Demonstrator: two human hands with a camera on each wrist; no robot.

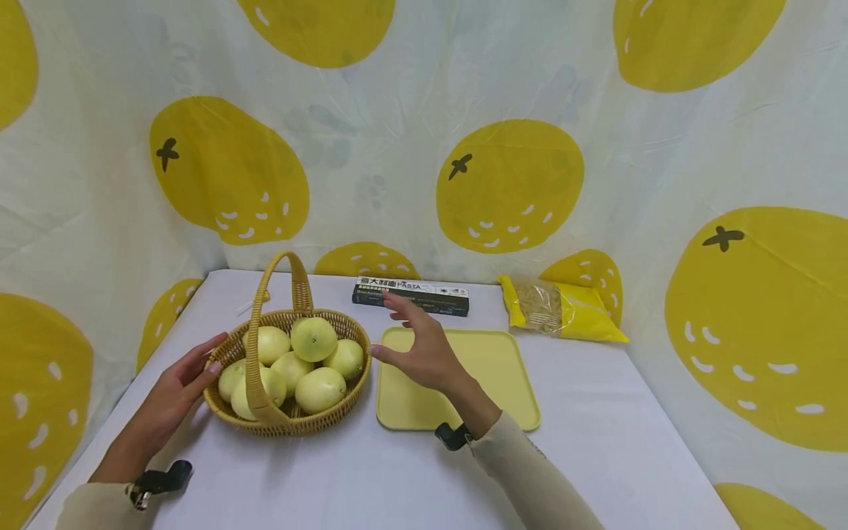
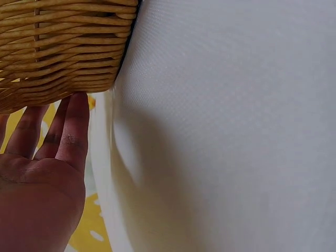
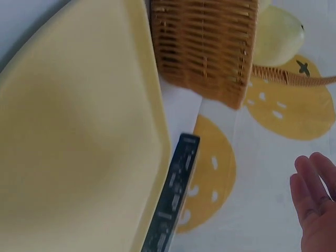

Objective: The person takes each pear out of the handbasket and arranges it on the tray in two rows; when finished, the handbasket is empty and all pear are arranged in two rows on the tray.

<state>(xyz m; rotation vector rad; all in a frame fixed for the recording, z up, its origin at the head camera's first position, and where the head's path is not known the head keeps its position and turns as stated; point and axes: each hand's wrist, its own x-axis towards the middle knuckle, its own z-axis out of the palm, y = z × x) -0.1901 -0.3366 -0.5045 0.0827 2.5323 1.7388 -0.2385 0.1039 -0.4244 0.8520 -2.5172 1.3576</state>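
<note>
A wicker basket [image 1: 311, 425] with a tall arched handle stands on the left of the table. Several pale yellow-green round fruits [image 1: 321, 390] lie inside it. My left hand [image 1: 168, 401] rests against the basket's left side. In the left wrist view, its straight fingers [image 2: 72, 131] touch the woven wall. My right hand [image 1: 427, 353] is raised over the left part of a yellow tray [image 1: 493, 375], thumb and fingers spread, holding nothing. Its thumb tip is close to the basket's right rim; whether they touch I cannot tell.
Behind the tray lies a long dark pasta box [image 1: 437, 300]. A yellow bag with a clear window [image 1: 589, 313] lies at the back right. The white-covered table [image 1: 596, 427] meets a fruit-printed curtain [image 1: 371, 169] at the back and sides.
</note>
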